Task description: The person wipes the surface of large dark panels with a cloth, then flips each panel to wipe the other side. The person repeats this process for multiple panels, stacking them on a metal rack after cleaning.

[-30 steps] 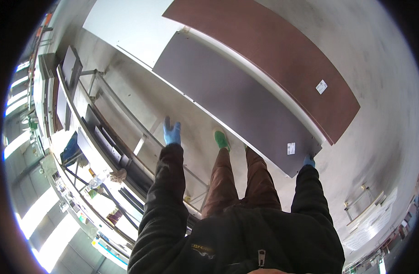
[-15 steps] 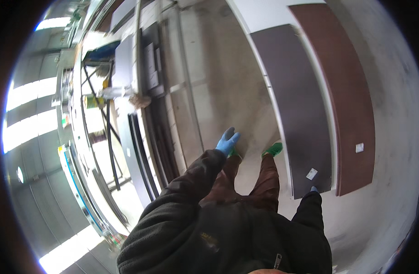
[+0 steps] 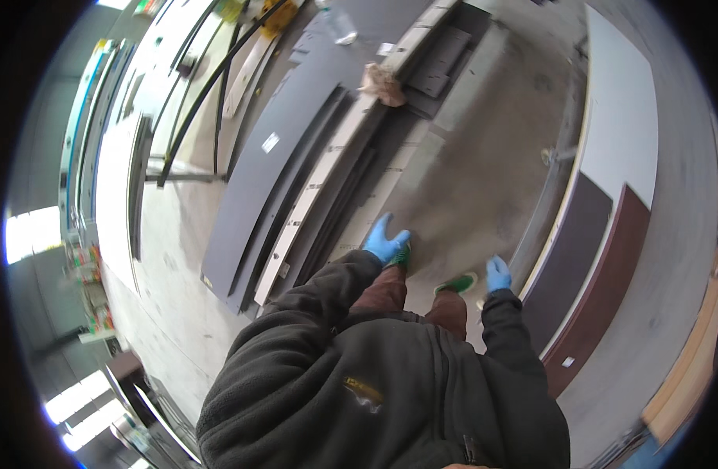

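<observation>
Both hands empty, left hand [image 3: 385,241] fingers spread wide, right hand [image 3: 497,274] loosely curled, grey panel [image 3: 564,262] lies on the floor just right of the right hand beside the brown panel [image 3: 605,293]: squat, grip its near long edge two-handed, keep feet clear.

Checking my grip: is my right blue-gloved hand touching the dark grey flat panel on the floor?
Apart. The head view shows bare floor between the right hand and the dark grey panel.
</observation>
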A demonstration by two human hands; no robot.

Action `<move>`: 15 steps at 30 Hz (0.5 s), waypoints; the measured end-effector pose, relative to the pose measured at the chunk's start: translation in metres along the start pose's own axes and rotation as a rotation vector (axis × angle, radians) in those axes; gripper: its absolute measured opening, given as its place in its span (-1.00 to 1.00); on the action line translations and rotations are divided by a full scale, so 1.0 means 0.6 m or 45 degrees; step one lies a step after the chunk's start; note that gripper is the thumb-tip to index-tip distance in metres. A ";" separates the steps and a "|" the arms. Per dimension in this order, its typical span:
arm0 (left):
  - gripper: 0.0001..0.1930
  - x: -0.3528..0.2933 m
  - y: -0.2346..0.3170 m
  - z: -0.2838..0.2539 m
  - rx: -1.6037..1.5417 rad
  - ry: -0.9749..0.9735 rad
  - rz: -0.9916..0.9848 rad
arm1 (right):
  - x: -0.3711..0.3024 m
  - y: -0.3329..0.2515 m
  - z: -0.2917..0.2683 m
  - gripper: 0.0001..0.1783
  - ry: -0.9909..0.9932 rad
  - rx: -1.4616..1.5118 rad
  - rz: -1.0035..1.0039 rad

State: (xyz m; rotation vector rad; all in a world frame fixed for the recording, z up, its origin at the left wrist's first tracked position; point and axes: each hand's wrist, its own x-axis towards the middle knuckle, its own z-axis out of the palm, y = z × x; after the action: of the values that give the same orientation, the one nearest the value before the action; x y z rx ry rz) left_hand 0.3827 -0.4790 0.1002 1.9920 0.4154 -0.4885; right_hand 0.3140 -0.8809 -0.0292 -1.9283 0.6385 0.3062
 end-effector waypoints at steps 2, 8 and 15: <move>-0.18 0.004 -0.049 -0.072 -0.025 0.374 0.046 | 0.050 -0.146 0.084 -0.50 -0.277 0.170 0.009; -0.35 0.006 -0.164 -0.264 0.124 1.021 -0.176 | 0.185 -0.444 0.293 -0.53 -0.488 -0.179 -0.429; -0.43 -0.037 -0.214 -0.317 -0.481 1.091 -0.388 | 0.345 -0.651 0.504 -0.32 -0.335 -0.357 -0.439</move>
State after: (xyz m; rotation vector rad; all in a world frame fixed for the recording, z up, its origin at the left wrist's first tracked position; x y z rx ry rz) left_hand 0.3321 -0.2541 0.0939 1.6832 1.2493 0.2884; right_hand 0.7248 -0.5440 0.0386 -2.1739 0.0867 0.4376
